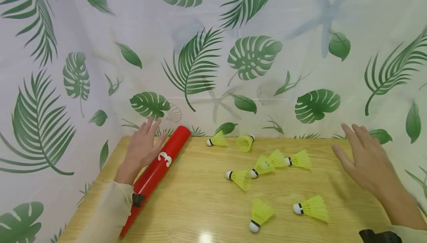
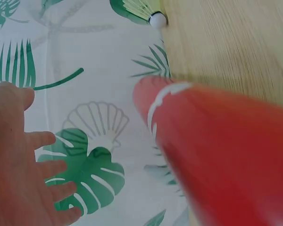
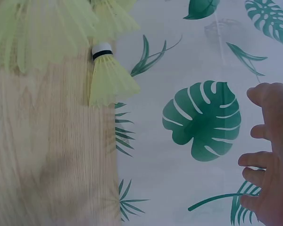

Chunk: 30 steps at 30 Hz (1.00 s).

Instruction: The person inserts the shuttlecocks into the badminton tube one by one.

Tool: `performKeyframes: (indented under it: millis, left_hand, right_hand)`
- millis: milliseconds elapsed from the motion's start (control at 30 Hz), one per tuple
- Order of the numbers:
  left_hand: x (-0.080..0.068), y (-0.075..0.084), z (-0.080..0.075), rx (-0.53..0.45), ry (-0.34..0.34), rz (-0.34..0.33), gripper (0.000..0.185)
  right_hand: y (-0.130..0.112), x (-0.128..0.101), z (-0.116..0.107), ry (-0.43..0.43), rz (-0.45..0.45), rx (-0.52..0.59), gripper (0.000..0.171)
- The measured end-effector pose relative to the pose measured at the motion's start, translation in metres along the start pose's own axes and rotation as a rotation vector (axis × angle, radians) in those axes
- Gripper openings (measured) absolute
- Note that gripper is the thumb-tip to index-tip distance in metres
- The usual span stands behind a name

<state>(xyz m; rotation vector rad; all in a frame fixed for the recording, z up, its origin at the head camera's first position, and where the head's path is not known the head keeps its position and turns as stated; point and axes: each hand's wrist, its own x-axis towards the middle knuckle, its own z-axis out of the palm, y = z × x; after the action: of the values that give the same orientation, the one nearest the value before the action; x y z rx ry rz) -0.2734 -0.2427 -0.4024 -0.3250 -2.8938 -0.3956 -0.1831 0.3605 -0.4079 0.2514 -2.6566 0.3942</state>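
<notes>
- My left hand [image 1: 143, 148] lay open, fingers straight and a little spread, just beside the red tube [image 1: 156, 174] at the left of the wooden table [image 1: 200, 206]. Its fingers pointed toward the leaf-print curtain [image 1: 213, 50] at the back.
- From the head view my palm's edge seemed to meet the tube's upper half; I could not tell whether it truly touched. In the left wrist view there was a gap between my fingers [image 2: 47, 169] and the tube [image 2: 217, 155], and nothing was gripped.
- The tube lay flat and slanted, its far end near the curtain and its near end running toward me under my pale sleeve [image 1: 106, 213]. A white figure three [image 1: 165, 158] showed on its side.
- My right hand [image 1: 365, 157] hovered open above the table's right side, fingers extended and loosely apart, holding nothing.
- Yellow shuttlecocks lay scattered between my hands. Two sat by the back edge [image 1: 217, 139] [image 1: 245, 142].
- Three lay clustered in the middle, their skirts close or touching [image 1: 265, 164] [image 1: 298, 159] [image 1: 240, 178].
- Two lay nearer me [image 1: 260, 215] [image 1: 311, 207].
- The shuttlecock nearest my right hand was the one in the middle cluster's right side; it was still clearly apart from my fingers.
- In the right wrist view one shuttlecock [image 3: 108, 77] lay at the table's edge, cork end up in the frame.
</notes>
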Motion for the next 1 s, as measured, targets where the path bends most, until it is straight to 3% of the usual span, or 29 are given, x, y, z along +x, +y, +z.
performKeyframes:
  millis: [467,633,833,1000]
  left_hand:
    - [-0.008,0.032,0.032,-0.252,0.049,-0.233,0.071]
    - [-0.004,0.036,0.046,-0.282,0.05,-0.287,0.07]
    - [-0.002,0.028,0.062,-0.223,0.001,-0.34,0.071]
    - [-0.001,0.023,0.072,-0.175,-0.032,-0.363,0.074]
  right_hand:
    - [-0.018,-0.035,0.015,0.199,0.004,0.083,0.067]
    - [-0.021,-0.05,0.019,0.118,0.088,0.154,0.069]
    - [-0.022,-0.067,0.022,0.063,0.135,0.249,0.068]
    - [-0.026,-0.08,0.026,0.003,0.169,0.248,0.067]
